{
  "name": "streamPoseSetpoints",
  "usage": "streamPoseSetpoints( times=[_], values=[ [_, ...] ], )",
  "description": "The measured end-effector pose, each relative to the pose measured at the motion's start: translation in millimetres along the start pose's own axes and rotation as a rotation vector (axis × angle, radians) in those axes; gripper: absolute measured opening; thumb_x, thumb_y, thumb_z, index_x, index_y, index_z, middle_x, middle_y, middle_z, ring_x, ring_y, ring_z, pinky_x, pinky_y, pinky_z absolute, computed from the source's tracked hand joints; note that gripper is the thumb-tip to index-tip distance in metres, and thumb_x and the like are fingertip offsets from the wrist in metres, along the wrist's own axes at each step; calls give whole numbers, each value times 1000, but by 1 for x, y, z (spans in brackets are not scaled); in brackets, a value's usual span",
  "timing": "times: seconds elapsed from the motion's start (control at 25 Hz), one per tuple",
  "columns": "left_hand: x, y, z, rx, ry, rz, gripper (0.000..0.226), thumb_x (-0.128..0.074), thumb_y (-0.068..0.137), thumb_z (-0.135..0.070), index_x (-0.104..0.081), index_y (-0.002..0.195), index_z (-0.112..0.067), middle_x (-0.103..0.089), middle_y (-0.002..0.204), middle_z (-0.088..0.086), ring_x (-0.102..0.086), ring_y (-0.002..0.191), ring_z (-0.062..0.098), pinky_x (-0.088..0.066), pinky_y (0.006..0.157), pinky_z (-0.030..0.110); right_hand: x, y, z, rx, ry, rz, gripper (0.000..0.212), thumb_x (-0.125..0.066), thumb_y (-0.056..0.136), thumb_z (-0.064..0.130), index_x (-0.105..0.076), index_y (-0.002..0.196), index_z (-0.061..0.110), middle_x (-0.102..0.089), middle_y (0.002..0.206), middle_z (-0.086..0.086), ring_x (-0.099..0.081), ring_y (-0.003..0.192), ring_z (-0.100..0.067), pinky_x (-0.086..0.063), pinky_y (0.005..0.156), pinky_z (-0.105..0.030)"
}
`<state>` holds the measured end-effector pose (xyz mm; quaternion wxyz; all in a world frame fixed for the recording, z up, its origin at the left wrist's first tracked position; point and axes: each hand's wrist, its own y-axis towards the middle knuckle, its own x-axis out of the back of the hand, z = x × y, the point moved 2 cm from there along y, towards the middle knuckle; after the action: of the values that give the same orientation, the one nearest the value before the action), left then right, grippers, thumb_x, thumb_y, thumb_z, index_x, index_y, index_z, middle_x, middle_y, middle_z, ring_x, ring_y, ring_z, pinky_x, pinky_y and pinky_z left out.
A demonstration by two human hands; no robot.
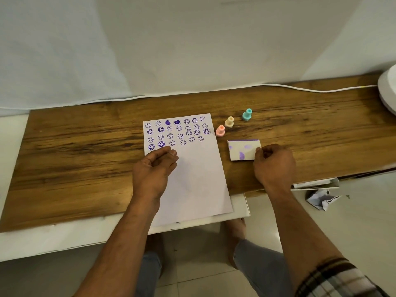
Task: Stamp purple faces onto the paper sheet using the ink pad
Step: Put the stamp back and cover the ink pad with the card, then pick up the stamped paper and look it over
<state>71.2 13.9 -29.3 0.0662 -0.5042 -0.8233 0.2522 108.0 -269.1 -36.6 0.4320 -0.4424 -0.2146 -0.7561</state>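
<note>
Paper centre frame, purple faces across top rows. Left hand over paper, fingers loosely curled, holding nothing. Right hand pinches ink pad edge; three stamps above

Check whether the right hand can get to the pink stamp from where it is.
Probably yes. The right hand rests at the ink pad, and the pink stamp stands just beyond the pad beside the paper sheet, with nothing between them.
</note>
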Motion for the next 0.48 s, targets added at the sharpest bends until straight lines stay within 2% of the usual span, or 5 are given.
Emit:
streamPoseSetpoints(
  times=[0.08, 0.24, 0.32, 0.4, 0.48],
  values=[
    [0, 0, 0, 2, -8, 5, 25, -76, 90, -7, -76, 114, -9, -79, 114, 12, -78, 105, 26, -64, 82, 26, -1, -1, 1, 13, -21, -7, 30, -66, 99, 36, -73, 114, 11, -71, 115, -13, -67, 101, -30, -52, 85, -40],
    [2, 1, 1, -8, 31, -4, 24, -77, 90, -8, -76, 114, -11, -80, 112, 8, -78, 104, 24, -64, 86, 29, 0, -2, 1, 1, 1, -33, 35, -70, 96, 37, -66, 122, 15, -65, 123, -13, -63, 111, -32, -55, 93, -47],
    [4, 1, 0, -27, 111, -38, 23, -77, 90, -11, -77, 113, -16, -80, 111, 4, -77, 105, 22, -62, 93, 34, 1, -8, 12, 44, 89, -81, 38, -72, 94, 40, -61, 126, 23, -63, 122, -7, -61, 112, -25, -58, 88, -47],
    [5, 1, -2, -85, 250, -96, 23, -78, 91, -16, -78, 113, -20, -79, 115, 0, -75, 107, 17, -61, 94, 35, -4, -26, 34, 226, 184, -75, 31, -74, 92, 42, -61, 118, 31, -63, 111, 5, -60, 97, -12, -56, 76, -32],
    [6, -1, -5, -165, 404, -134, 26, -78, 90, -21, -76, 116, -22, -77, 122, 0, -72, 107, 11, -58, 87, 27, -23, -55, 54, 461, 191, 45, 26, -75, 91, 35, -66, 115, 30, -65, 107, 7, -60, 91, -9, -52, 73, -29]
  ],
)
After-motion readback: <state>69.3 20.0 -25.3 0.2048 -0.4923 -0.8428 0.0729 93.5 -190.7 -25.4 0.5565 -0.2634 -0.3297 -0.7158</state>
